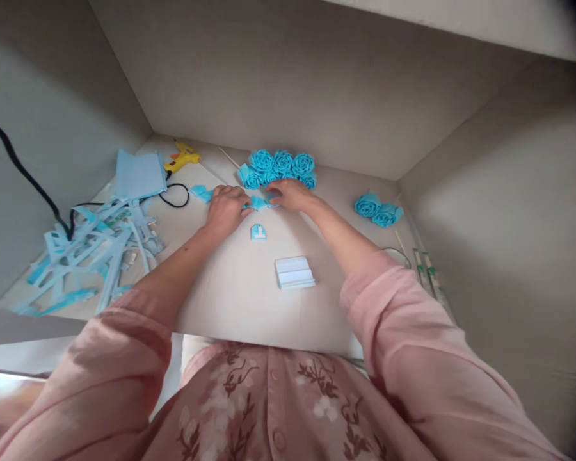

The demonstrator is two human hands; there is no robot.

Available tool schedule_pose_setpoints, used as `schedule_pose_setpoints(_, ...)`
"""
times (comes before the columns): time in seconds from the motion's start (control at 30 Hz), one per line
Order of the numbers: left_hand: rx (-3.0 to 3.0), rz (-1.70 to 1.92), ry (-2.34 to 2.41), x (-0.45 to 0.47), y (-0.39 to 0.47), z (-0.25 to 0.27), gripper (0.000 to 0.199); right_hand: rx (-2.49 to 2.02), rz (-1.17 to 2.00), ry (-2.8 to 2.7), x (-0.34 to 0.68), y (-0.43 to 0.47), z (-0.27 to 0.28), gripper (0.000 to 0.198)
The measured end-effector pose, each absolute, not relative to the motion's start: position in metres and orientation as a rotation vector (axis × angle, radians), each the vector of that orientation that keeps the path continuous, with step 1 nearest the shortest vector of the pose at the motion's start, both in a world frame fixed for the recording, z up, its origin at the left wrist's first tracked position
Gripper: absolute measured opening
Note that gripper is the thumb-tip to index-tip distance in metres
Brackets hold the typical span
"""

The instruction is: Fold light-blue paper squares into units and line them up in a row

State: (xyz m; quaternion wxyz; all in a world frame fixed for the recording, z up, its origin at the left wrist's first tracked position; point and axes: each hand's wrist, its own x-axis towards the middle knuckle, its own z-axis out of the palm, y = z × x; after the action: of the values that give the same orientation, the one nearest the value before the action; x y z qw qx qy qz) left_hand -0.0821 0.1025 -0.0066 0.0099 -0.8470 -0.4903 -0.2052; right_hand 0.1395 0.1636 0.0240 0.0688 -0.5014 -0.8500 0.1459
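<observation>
Several light blue crepe-like petals (258,203) lie in a row across the table, close to both hands. My left hand (227,210) is curled over the left part of that row, its thumb and fingertips closed at the edge of a blue petal. Another blue petal (201,193) shows beyond its knuckles. From the other side, my right hand (290,194) reaches over the row's right end with thumb and fingers apart, near the petals. Just below the row is a small blue piece (258,232) with a white mark. A folded stack of pale blue sheets (294,273) lies nearer to me.
Blue fabric-like roses (283,161) are grouped at the back, with two more roses (378,209) at the right. A yellow glue gun (185,156), a pale blue sheet stack (140,174) and a heap of cut strips (110,240) occupy the left. Walls enclose the table.
</observation>
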Motion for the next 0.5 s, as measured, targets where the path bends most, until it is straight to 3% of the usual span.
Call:
schedule_pose_setpoints(0.27,-2.793,-0.669,-1.481,-0.079,0.105,-0.016,0.032,-1.119,0.527,-2.671,0.127,0.159,0.007,0.073)
schedule_pose_setpoints(0.5,-2.774,-0.572,-1.481,-0.08,0.107,-0.015,0.026,-1.214,0.474,-2.614,0.12,0.147,0.01,0.064)
